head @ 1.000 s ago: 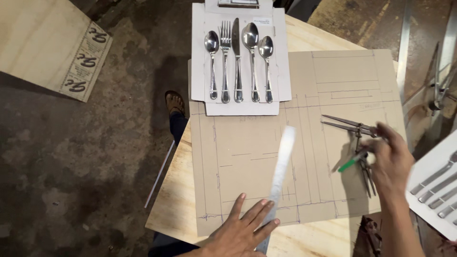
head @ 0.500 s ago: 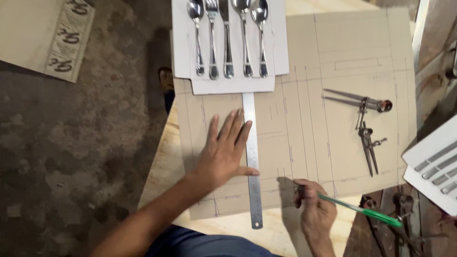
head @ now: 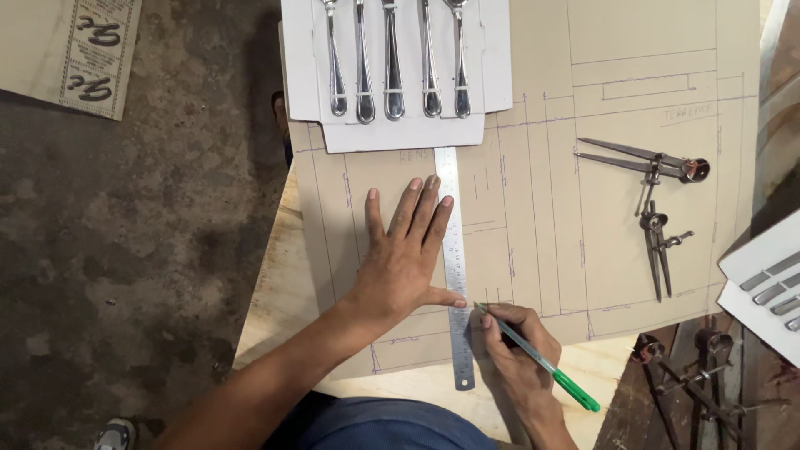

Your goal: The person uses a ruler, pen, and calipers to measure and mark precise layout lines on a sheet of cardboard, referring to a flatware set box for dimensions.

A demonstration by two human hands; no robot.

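The left hand (head: 406,262) was laid flat with fingers spread on a sheet of brown cardboard (head: 608,250), the thumb and fingertips pressed against a steel ruler (head: 453,267). The ruler was laid lengthwise from near to far, its far end touching a white card of cutlery (head: 392,67) at the far edge of the sheet. The right hand (head: 517,350) was closed in a pinch around a green pencil (head: 537,358), whose tip was set on the cardboard just beside the ruler's right edge, near the thumb. The cardboard, marked with ruled lines, was spread over a pale wooden board (head: 283,292). To the right, well apart from both hands, two metal dividers (head: 654,208) were lying on the sheet. A second white card of cutlery (head: 771,287) was seen at the right edge.
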